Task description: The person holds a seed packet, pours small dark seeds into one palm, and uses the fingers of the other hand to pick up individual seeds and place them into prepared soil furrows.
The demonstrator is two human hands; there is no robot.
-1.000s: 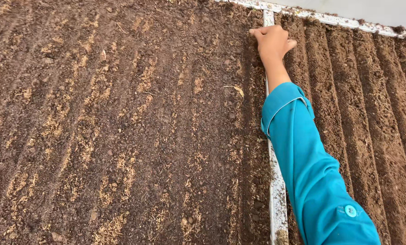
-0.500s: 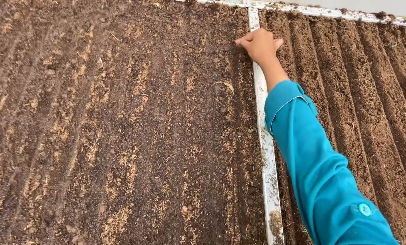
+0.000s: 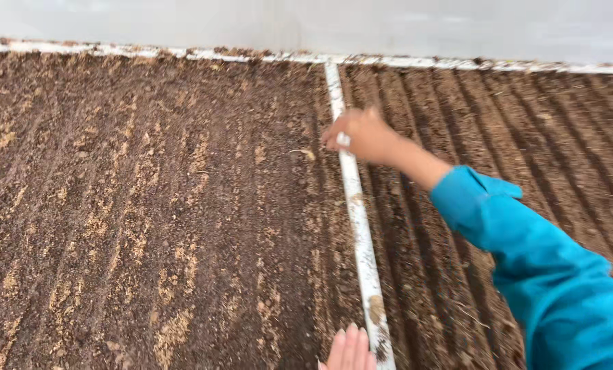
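Already the soil bed [image 3: 149,205] carries shallow furrows on both sides of the white divider rail [image 3: 361,233]. Right hand [image 3: 361,136] hovers over the rail, fingers curled shut on something small and pale; left hand's [image 3: 349,349] fingertips, extended flat, show at the bottom edge.

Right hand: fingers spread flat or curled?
Curled. The right hand is bunched loosely above the white divider rail, fingertips pointing down-left; motion blur hides whether it holds anything.
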